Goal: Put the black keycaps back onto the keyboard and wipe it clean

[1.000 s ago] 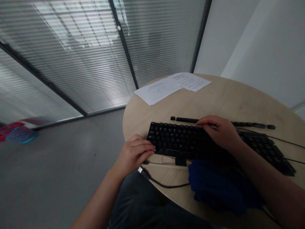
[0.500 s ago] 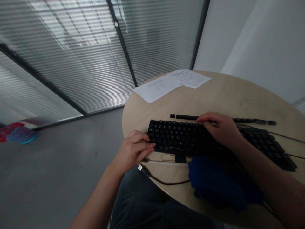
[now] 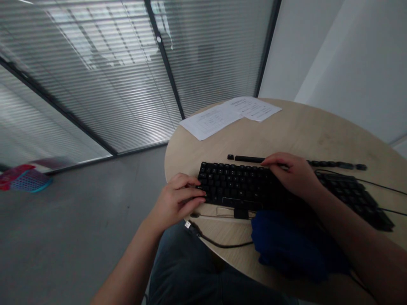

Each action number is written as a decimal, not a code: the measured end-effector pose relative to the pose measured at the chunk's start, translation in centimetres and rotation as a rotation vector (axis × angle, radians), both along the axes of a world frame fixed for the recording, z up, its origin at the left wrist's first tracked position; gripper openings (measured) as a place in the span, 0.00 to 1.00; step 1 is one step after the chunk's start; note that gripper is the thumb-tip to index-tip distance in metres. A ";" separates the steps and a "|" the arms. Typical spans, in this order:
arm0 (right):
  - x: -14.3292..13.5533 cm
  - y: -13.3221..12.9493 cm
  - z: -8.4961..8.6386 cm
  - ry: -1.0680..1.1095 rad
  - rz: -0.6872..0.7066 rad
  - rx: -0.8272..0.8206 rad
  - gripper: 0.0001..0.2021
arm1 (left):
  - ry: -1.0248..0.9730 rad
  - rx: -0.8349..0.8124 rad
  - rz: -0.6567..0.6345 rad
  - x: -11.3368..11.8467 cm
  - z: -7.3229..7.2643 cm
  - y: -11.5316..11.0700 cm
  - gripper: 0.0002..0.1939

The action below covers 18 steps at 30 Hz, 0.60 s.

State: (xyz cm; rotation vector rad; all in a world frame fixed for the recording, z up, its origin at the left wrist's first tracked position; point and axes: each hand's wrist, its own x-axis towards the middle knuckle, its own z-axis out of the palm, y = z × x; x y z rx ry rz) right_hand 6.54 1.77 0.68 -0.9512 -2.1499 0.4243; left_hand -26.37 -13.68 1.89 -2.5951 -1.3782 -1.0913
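Note:
A black keyboard [image 3: 235, 180] lies on the round wooden table, its long slot along the near edge showing no key cap. My left hand [image 3: 181, 195] is closed on the keyboard's left end, thumb and fingers at its corner keys. At the far edge, my right hand [image 3: 291, 171] is closed in a pinch, its fingertips by the right end of a long black key cap [image 3: 247, 159]. Whatever is between those fingers is hidden. A small black key cap [image 3: 230, 157] lies left of the long one. More dark key caps [image 3: 337, 164] form a row to the right.
A blue cloth [image 3: 286, 245] lies in front of the keyboard under my right forearm. Near the table's front edge is a cable with a USB plug [image 3: 188, 225]. Printed papers [image 3: 219, 119] lie at the back, and a second black keypad section [image 3: 352, 195] shows at right.
The view has shifted slightly, so the table sits a little lower in the picture. Both hands keep nearly the same places on and beside the keyboard.

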 end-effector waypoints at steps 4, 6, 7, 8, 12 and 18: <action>-0.1 0.0 0.0 0.022 0.018 0.003 0.11 | -0.030 0.057 0.063 0.1 1.1 1.0 0.05; -0.1 0.0 0.0 0.023 0.025 0.003 0.11 | -0.027 0.040 0.093 0.4 2.0 2.5 0.05; -0.2 0.0 0.0 0.023 0.028 0.004 0.11 | -0.020 0.015 0.104 0.5 2.5 3.6 0.05; -0.2 0.1 0.0 0.025 0.030 0.006 0.11 | -0.005 -0.019 0.110 0.8 3.1 4.8 0.06; -0.1 0.2 -0.1 0.040 0.037 0.017 0.12 | 0.110 -0.217 0.160 2.2 4.4 11.1 0.07; -0.2 0.4 0.0 0.048 0.024 0.018 0.12 | 0.259 -0.415 0.182 4.1 3.1 17.2 0.08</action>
